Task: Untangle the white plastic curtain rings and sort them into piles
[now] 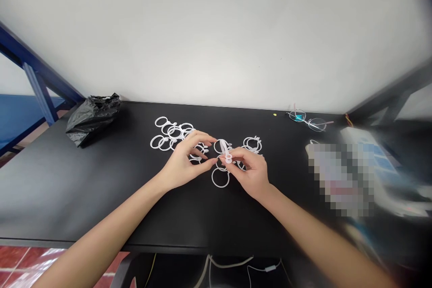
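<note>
Head view: the right hand [254,173] pinches a small white plastic clip [227,154], thumb and forefinger closed narrowly on its round ringed end while a flat tab stands up above the fingertips. The left hand [182,164] is loosely spread and closed on nothing. Its thumb points at the clip, but I cannot tell whether the tip touches it.

The landmark is 1 large white plastic ring [220,179] lying flat on the black tabletop [101,189].
- The clip is held just beyond this ring, a little above the surface.
- The 2 hands flank the ring, left hand to its left and right hand to its right.
- A heap of white plastic rings [168,132] lies beyond it to the left, partly under the left fingers.
- A smaller cluster of white rings [253,144] sits beyond it to the right.
- A crumpled black plastic bag [92,117] rests far to the left, near the wall.
- A pair of thin-rimmed spectacles [307,120] lies far beyond to the right.

The clip looks very light and thin: stiff enough to keep its shape, yet springy, smooth and likely to slip or snap if bent hard. The thicker ringed end looks the best place to hold it, with a light fingertip pinch. The loose rings look equally light and prone to skid on the smooth top, so they are best lifted by the rim.
</note>
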Demonstrator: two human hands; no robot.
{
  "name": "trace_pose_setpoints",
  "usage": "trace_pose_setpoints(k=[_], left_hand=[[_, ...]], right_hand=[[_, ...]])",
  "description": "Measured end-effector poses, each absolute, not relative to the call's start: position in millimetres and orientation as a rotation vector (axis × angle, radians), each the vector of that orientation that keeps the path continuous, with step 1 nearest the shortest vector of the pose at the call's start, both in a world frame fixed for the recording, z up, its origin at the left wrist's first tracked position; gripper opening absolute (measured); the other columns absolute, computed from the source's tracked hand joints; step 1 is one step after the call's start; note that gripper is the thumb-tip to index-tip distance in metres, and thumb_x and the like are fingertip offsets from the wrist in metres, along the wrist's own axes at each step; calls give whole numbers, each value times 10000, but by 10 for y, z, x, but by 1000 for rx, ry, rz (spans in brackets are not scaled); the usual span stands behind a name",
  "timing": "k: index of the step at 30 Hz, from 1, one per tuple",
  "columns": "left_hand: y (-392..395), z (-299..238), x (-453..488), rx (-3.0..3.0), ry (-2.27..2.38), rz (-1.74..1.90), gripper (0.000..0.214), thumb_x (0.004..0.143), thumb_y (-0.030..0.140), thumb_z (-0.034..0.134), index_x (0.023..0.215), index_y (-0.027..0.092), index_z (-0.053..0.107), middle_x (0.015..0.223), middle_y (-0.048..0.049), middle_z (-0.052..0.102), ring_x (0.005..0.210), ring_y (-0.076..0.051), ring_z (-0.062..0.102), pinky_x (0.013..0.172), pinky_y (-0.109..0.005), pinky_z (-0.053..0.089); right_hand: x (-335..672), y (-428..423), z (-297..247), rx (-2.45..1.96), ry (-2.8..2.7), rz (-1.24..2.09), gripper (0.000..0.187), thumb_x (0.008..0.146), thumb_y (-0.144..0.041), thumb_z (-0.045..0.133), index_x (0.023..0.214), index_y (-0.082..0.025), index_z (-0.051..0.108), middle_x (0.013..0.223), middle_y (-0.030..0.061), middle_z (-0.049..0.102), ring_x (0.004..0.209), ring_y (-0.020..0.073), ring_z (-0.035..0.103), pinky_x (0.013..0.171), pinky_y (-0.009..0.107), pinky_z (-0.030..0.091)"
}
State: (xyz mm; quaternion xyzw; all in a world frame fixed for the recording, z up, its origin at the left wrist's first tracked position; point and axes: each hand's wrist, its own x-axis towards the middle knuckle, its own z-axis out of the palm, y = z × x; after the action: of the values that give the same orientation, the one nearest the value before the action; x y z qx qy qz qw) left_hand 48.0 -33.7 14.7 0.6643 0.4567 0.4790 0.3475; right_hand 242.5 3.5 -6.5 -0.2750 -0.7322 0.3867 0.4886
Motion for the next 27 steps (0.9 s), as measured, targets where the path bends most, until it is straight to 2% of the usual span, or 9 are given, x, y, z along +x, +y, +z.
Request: trace_pose_setpoints(k=[3,6,8,13,21,24,27], left_hand=[[-352,128,507,1842,1202,1198,544,803,136,693,1304,264,522,1243,-73,529,1073,-183,570,742,-272,617],[-361,94,524,1917,1187,1130,548,812,142,694,1319,259,520,1195,-62,591,994,-168,601,710,-262,607],[-359,74,520,1928,1210,1133,499,821,171,703,1290,245,549,1119,-54,641,914,-156,621,677,-257,599],[-347,73,496,1889,1256,1196,419,822,249,731,1220,213,608,970,-43,673,834,-150,629,648,-256,590],[-344,116,481,1794,1176,1159,447,788,260,771,1205,205,618,953,-38,630,833,-148,613,642,-247,590],[-339,111,475,1820,1177,1122,409,820,285,742,1202,204,621,930,-33,613,812,-141,597,635,-243,586],[-336,103,461,1839,1179,1088,385,857,311,701,1214,201,607,921,-33,592,817,-141,581,645,-245,581]], right_hand=[[2422,43,-46,-701,-1608,1320,63,818,-243,724,828,-203,677,808,27,745,709,173,739,689,310,635],[2421,74,-1,-718,-1496,1641,131,795,-292,753,800,-194,666,791,27,760,675,160,734,695,317,635],[2422,98,30,-736,-1443,1732,161,778,-314,770,796,-189,670,778,27,760,652,151,723,691,321,630],[2419,124,59,-784,-1366,1684,194,726,-317,811,781,-188,677,789,10,735,630,126,694,671,296,615],[2415,82,24,-843,-1329,1678,328,650,-265,867,782,-199,573,617,-56,674,522,109,659,562,240,575],[2418,75,38,-851,-1304,1677,406,654,-278,867,885,-220,538,594,-74,671,518,120,665,562,250,581],[2414,80,54,-833,-1346,1651,347,717,-327,821,935,-210,578,603,-61,675,525,124,669,583,272,596]])
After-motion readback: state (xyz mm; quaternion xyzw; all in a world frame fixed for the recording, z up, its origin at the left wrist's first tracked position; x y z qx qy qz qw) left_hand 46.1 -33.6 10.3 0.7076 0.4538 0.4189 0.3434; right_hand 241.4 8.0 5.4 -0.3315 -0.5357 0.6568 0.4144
